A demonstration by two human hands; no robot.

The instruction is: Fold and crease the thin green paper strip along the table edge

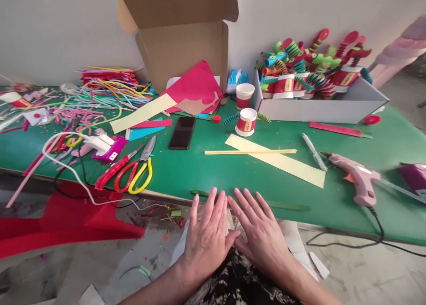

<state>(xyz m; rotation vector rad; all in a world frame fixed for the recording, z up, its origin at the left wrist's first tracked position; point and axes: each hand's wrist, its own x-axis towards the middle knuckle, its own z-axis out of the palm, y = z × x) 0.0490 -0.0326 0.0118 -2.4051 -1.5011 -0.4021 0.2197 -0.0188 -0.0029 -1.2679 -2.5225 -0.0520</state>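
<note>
My left hand (208,234) and my right hand (261,234) are held palms down at the table's front edge, fingers stretched out, thumbs meeting. Neither holds anything. Just past the fingertips lies a thin dark green strip (288,205), partly hidden by my hands. Farther in, a narrow pale yellow folded strip (216,152) lies across a wider cream paper strip (299,166). Behind them stands a white paper cup with a red band (246,122), upside down, with blue and green folded paper springs at its sides. A second cup (245,96) stands behind it.
Right: a pink glue gun (361,180) with its cord, a clear-wrapped stick (314,152) and a white box (319,111) of paper figures. Left: scissors (138,167), a red-handled knife (115,169), a phone (181,133), a purple power strip (113,149) and pipe cleaners (113,92).
</note>
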